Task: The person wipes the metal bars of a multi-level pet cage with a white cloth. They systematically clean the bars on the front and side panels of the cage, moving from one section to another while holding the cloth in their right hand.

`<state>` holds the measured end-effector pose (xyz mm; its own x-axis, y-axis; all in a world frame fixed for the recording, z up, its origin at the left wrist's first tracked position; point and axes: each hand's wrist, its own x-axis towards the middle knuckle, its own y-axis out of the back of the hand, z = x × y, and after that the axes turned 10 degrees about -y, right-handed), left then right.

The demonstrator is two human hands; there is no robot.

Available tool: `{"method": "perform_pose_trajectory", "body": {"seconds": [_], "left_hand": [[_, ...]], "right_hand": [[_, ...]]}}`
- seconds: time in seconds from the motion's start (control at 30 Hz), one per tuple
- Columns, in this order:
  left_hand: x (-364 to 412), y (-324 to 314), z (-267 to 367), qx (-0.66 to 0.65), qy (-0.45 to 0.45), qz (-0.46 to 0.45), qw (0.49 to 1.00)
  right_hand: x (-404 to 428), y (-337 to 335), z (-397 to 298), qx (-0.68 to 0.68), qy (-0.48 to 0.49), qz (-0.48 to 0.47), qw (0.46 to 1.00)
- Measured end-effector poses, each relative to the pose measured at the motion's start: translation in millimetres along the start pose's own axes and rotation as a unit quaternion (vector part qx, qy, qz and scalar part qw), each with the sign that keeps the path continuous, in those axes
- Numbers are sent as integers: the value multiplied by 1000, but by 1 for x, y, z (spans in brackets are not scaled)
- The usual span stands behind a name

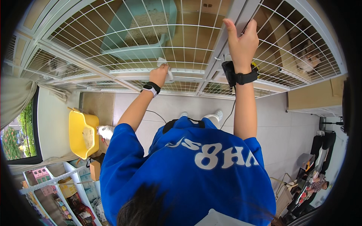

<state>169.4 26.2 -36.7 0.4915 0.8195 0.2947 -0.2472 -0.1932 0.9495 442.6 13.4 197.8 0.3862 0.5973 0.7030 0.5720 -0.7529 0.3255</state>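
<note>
My left hand (159, 75) is closed on a thin white cloth or wipe (170, 75) at the bottom rail of a white wire cage door (127, 48). Behind that mesh lies a pale teal litter tray (169, 22) holding light litter. My right hand (242, 45), raised higher and to the right, grips the white upright of the cage frame (239, 17), thumb on its left side; its other fingers are partly hidden. A black strap circles the right wrist. Through the wire mesh at the right, a brown and white cat (308, 59) is visible.
A yellow litter box (74, 132) stands on the floor at left, a white cat (106, 131) beside it. Packaged goods fill a shelving unit (56, 183) at lower left. Another person (318, 183) is far off at lower right. A cable hangs from my right wrist.
</note>
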Motion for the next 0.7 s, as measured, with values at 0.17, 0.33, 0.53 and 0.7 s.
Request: {"method": "perform_pose_trajectory", "body": {"seconds": [0.17, 0.33, 0.53, 0.7], "left_hand": [[2, 1, 1, 44, -3, -19, 999], [9, -12, 3, -63, 37, 35, 997], [12, -23, 0, -154, 83, 13, 984], [10, -27, 9, -288, 88, 76, 951]], "right_hand": [[1, -3, 0, 6, 27, 27, 999], [1, -7, 2, 40, 39, 53, 997], [1, -9, 4, 28, 36, 56, 997], [1, -8, 3, 32, 32, 56, 997]]}}
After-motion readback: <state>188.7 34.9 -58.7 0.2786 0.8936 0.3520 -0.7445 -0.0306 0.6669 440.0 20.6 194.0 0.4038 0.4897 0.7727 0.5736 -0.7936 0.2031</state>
